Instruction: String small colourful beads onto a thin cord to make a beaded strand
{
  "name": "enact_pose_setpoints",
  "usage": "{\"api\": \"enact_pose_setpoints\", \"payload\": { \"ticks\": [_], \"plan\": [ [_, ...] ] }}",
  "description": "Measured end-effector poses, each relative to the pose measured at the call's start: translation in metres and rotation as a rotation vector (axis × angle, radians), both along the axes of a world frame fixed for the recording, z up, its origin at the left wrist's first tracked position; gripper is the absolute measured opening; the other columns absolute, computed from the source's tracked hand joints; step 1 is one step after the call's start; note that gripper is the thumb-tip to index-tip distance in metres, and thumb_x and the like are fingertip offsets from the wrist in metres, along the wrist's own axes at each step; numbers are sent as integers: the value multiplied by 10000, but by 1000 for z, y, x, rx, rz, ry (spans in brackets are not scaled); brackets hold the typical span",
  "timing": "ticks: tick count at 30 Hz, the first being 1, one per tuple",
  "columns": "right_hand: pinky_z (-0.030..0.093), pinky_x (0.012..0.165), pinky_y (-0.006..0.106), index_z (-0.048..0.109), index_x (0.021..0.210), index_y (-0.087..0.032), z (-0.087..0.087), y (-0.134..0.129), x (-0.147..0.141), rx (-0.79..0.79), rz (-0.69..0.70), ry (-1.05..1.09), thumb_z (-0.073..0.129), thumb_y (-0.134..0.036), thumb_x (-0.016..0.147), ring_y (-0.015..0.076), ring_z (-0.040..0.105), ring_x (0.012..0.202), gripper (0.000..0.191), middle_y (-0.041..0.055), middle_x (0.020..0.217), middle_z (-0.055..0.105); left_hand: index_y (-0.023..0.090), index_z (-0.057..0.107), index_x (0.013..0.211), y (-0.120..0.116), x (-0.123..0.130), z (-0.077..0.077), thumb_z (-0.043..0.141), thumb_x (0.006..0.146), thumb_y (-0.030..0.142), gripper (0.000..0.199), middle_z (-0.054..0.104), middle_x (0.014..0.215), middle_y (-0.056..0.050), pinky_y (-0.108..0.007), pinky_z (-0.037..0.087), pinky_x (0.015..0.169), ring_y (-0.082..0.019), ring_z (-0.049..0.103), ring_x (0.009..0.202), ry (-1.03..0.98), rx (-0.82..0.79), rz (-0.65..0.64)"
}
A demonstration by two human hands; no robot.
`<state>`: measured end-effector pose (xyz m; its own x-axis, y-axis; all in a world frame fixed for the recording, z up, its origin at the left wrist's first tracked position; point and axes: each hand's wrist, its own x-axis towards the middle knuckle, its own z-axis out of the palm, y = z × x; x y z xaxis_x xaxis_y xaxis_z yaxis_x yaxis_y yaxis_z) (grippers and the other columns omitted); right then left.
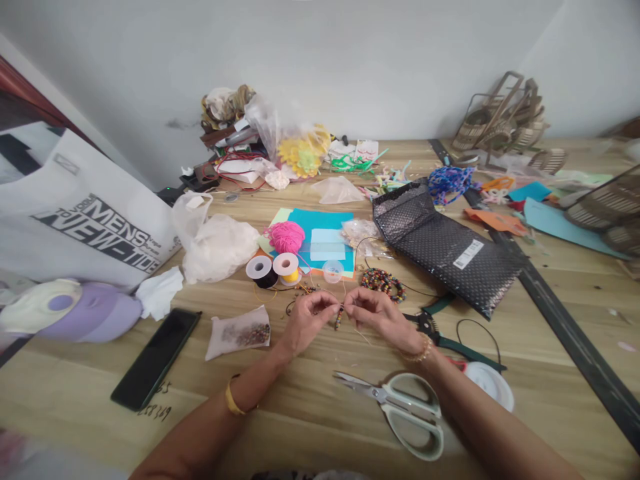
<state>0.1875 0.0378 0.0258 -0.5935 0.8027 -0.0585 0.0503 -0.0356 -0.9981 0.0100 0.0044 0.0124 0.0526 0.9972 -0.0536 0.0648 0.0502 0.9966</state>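
My left hand point(311, 320) and my right hand point(376, 312) meet above the middle of the table, fingertips pinched close together. Between them runs a thin pale cord point(361, 335), its ends sticking out above and below the fingers. A short row of small colored beads point(339, 319) hangs just under the pinch. Past my right hand lies a coil of strung multicolored beads point(384, 283). Beyond my left hand are loose beads point(306, 289), a spool of black cord point(262, 272) and a spool of yellow cord point(287, 268). A small clear cup point(333, 271) stands behind the fingers.
Scissors point(395, 405) lie in front of my right forearm; green-handled pliers point(450, 337) and a white roll point(490, 387) are right of it. To the left are a bead pouch point(239, 335) and a phone point(156, 360). A black bubble mailer point(445, 247) and pink yarn point(286, 237) lie farther back.
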Motion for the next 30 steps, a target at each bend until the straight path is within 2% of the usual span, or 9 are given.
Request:
{"api": "enact_pose_setpoints", "payload": {
  "ticks": [4, 8, 11, 17, 24, 30],
  "plan": [
    [429, 530, 207, 575, 748, -159, 2, 3, 0, -137, 45, 67, 677, -500, 746, 102, 477, 607, 356, -9, 675, 517, 161, 664, 794, -5, 3, 2, 643, 780, 210, 55, 656, 762, -32, -254, 462, 680, -146, 579, 702, 164, 155, 59],
    [426, 510, 196, 584, 731, -159, 2, 4, 0, -180, 35, 89, 698, -479, 726, 89, 460, 574, 340, -23, 647, 505, 174, 686, 793, -8, 6, 8, 637, 793, 183, 50, 678, 781, -53, -270, 475, 693, -164, 608, 726, 254, 367, 56],
    [429, 504, 198, 593, 733, -153, 2, 4, 0, -181, 32, 89, 703, -477, 719, 85, 461, 561, 342, -20, 648, 515, 178, 693, 752, -8, 7, 10, 644, 804, 203, 76, 677, 740, -65, -287, 477, 692, -178, 613, 718, 292, 450, 52],
    [410, 506, 206, 586, 742, -152, 1, 1, 0, -76, 19, 45, 659, -466, 774, 96, 468, 563, 324, -8, 638, 535, 201, 695, 740, -8, 6, 5, 649, 800, 226, 79, 681, 741, -70, -305, 479, 698, -194, 618, 724, 328, 451, 71],
    [358, 548, 225, 578, 760, -158, 8, -10, -2, 180, -30, -113, 574, -394, 860, 109, 438, 606, 256, -9, 647, 515, 210, 677, 701, -8, 7, 3, 630, 794, 218, 104, 674, 720, -64, -311, 475, 707, -197, 619, 726, 310, 433, 76],
    [367, 523, 217, 565, 833, -161, 11, -8, 0, 165, -29, -83, 504, -486, 905, 107, 436, 580, 339, -11, 650, 490, 193, 637, 677, -9, 6, 10, 618, 801, 231, 131, 649, 709, -43, -298, 458, 717, -180, 587, 707, 252, 355, 30]
  ]
}}
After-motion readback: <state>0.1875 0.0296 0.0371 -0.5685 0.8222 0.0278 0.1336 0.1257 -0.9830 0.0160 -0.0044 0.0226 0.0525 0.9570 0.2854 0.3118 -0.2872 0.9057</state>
